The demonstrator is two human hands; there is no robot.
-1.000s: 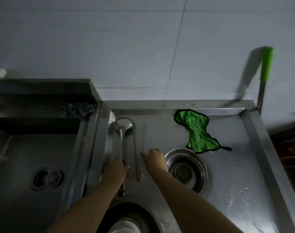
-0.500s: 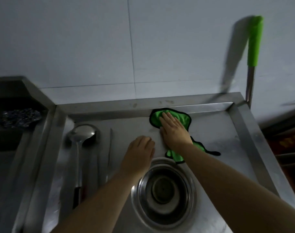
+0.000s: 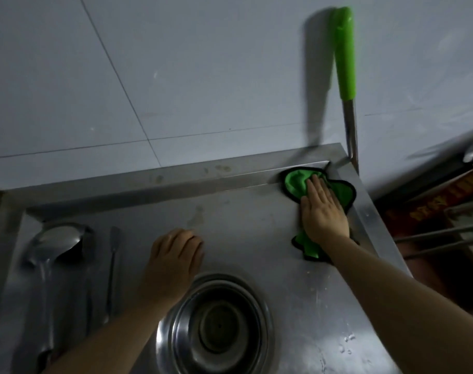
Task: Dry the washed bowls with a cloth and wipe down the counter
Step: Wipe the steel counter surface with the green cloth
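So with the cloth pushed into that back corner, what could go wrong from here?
1. The right hand presses the green black-edged cloth beside the green-handled metal pole leaning at the counter's corner; a wide stroke might knock it over.
2. Sweeping back could push the cloth into the stacked steel bowls.
3. Droplets on the steel counter near its front right edge might get missed.
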